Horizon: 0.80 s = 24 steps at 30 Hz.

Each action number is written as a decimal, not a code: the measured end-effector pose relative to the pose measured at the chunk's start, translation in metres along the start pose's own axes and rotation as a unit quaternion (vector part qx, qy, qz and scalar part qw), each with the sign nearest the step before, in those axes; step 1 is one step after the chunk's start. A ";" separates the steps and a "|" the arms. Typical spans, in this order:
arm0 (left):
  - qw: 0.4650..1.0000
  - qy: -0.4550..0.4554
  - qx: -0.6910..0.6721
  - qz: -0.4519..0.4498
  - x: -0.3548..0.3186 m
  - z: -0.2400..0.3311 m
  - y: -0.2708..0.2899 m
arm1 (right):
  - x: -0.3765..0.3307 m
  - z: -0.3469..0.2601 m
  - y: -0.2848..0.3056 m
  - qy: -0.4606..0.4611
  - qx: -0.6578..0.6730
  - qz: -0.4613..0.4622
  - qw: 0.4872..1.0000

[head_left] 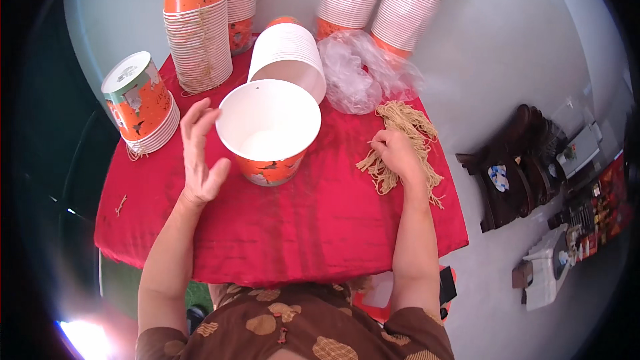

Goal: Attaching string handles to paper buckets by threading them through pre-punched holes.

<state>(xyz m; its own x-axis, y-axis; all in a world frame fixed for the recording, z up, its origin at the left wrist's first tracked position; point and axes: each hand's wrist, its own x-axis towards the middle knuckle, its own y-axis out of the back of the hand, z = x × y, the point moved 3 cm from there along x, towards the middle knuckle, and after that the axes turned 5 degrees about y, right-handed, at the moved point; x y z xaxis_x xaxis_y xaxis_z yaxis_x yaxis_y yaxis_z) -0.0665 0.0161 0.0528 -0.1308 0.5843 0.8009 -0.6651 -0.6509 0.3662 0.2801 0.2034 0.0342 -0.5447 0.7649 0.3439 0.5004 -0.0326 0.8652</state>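
Note:
An orange paper bucket [270, 172] with a white inside stands upright in the middle of the red-covered table, its mouth facing up. A small dark hole shows near its far rim. My left hand [202, 153] is beside the bucket's left side, fingers spread and holding nothing, with the fingertips close to the rim. My right hand [398, 153] rests on a loose bundle of tan cords [410, 120] at the table's right. Its fingers are pinched together at the cords; exactly how many strands they hold is hidden.
Behind the bucket lies a nested stack of paper buckets [287, 50], beside a crumpled clear plastic bag [353, 73]. Upside-down buckets with cord [140, 103] stand at left, near a tall stack [197, 40]. More bagged stacks [413, 7] rise behind. A dark wooden chair [510, 180] is at right.

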 end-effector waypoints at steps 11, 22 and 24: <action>1.000 -0.014 0.013 -0.018 0.005 0.006 -0.004 | 0.002 -0.056 -0.020 -0.003 0.239 -0.028 0.971; 0.998 -0.004 0.065 -0.002 0.012 0.004 0.014 | 0.001 -0.084 -0.054 -0.035 0.614 -0.119 0.780; 0.996 -0.034 0.078 0.026 0.011 0.008 0.016 | 0.000 -0.087 -0.056 -0.032 0.644 -0.118 0.755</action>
<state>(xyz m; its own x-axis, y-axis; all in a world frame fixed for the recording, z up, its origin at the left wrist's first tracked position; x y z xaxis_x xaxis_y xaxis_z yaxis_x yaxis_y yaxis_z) -0.0722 0.0082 0.0712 -0.1083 0.5163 0.8495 -0.5351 -0.7505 0.3879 0.1937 0.1492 0.0171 -0.7084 0.6821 0.1813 0.6557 0.7311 -0.1884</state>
